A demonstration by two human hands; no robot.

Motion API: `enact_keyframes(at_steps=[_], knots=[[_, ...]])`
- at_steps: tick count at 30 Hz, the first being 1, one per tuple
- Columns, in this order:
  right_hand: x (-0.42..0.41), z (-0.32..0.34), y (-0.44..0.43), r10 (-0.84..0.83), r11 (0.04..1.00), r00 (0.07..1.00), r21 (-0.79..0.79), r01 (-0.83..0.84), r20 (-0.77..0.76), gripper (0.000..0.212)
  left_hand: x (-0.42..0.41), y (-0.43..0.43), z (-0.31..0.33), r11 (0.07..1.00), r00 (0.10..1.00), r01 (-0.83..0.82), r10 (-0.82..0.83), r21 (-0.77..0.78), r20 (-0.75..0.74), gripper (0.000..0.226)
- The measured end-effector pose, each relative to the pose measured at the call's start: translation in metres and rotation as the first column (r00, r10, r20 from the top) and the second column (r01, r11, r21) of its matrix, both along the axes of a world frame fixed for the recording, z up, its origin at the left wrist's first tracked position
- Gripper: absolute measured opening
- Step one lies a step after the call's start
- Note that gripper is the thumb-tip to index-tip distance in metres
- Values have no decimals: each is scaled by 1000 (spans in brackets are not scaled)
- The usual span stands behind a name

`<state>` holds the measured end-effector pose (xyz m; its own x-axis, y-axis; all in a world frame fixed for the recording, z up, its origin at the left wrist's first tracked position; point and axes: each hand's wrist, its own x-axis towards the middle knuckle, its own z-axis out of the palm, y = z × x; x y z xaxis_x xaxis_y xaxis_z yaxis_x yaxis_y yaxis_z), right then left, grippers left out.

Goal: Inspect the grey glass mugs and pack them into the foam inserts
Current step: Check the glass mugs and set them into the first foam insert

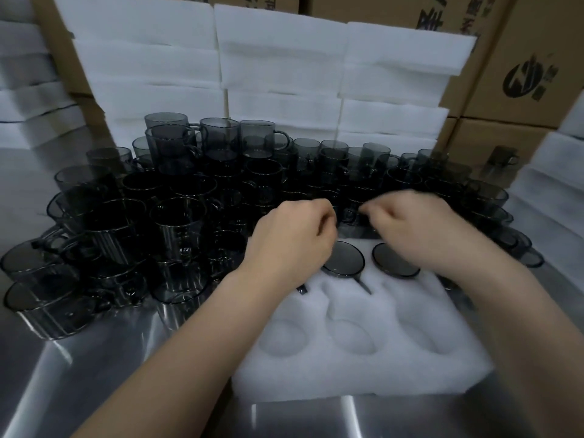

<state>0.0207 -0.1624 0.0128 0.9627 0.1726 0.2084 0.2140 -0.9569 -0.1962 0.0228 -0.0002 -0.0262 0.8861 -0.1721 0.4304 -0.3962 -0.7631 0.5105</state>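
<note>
Left hand (295, 235) and right hand (410, 226) loosely curled above foam insert (363, 368), grasp unclear, grey mugs (177, 216) behind

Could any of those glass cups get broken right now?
Maybe. The loose mugs are stacked two high and crowded together, so a bump from the left hand or right hand reaching in could topple some. Mugs at the near left lie tipped over on the metal table and could roll.
</note>
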Motion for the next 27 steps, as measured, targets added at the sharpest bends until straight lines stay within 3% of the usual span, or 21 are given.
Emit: enact_keyframes(at_steps=[2,5,9,12,20,27], knots=[[0,16,9,8,963,988,266,-50,156,29,-3,-3,2,976,999,16,-26,219,43,21],[7,31,34,175,896,970,381,-229,171,27,-7,-4,1,942,998,52,-62,333,21,28],[29,29,66,418,874,906,301,-382,-63,22,-16,-11,-8,907,990,138,-138,398,-29,51],[41,17,86,503,860,826,243,-448,-254,23,-16,-9,-9,923,982,187,-185,337,-37,54],[45,3,115,515,837,741,67,-543,-430,24,-23,-5,-5,927,967,254,-236,277,-99,41],[45,6,113,493,849,770,30,-528,-406,21,-28,-8,0,927,965,261,-249,268,-80,45]])
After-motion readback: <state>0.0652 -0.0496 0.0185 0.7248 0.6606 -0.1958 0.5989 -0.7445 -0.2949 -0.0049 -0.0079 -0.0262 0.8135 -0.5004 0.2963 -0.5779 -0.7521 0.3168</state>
